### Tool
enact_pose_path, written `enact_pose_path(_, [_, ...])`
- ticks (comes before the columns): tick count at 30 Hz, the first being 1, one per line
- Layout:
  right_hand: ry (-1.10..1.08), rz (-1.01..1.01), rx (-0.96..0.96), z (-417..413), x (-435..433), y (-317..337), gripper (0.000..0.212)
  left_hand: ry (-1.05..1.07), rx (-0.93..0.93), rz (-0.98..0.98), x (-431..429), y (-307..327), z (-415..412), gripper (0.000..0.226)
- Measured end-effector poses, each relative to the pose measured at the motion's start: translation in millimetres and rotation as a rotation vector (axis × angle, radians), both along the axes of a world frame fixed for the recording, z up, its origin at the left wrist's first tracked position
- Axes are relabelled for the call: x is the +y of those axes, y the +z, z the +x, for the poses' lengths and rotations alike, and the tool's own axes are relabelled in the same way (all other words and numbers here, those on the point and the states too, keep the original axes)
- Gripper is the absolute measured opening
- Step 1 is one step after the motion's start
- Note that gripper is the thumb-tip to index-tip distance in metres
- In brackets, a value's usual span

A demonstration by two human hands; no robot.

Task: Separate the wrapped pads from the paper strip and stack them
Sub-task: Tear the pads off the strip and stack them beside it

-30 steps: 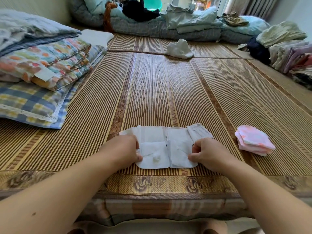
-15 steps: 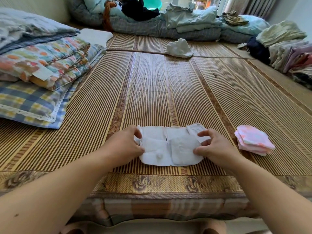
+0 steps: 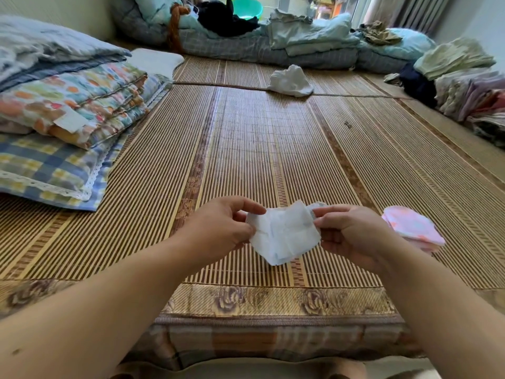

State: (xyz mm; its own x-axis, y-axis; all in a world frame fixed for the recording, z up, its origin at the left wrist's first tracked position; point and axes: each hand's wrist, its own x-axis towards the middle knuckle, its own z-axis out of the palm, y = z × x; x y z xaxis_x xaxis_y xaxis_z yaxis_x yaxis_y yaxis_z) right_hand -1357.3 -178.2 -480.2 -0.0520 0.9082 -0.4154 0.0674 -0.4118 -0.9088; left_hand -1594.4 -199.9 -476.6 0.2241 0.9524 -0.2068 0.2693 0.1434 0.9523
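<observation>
Striped bamboo mat [image 3: 273, 149] covers the bed. Folded quilts [image 3: 68, 105] are piled at its left edge. 2 hands are over the mat's near end. The left hand [image 3: 218, 231] pinches the left edge of the white paper strip [image 3: 284, 233] between thumb and fingers, and the right hand [image 3: 352, 233] pinches its upper right edge. The strip is creased, folded onto itself, with faint square panels and sagging between the hands. The stack of pink wrapped pads [image 3: 412, 228] lies on the mat just beside the right hand, partly hidden by it.
</observation>
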Motion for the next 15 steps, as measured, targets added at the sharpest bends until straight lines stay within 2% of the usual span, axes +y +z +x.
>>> enact_pose_path(10, [0.045, 0.304, -0.209, -25, -2, 33, 0.012, 0.022, -0.024, 0.078, 7, 11, 16, 0.037])
enact_pose_path(15, [0.168, 0.462, -0.430, -46, -9, 32, 0.015, 0.023, -0.110, 0.069, 11, 11, 22, 0.050])
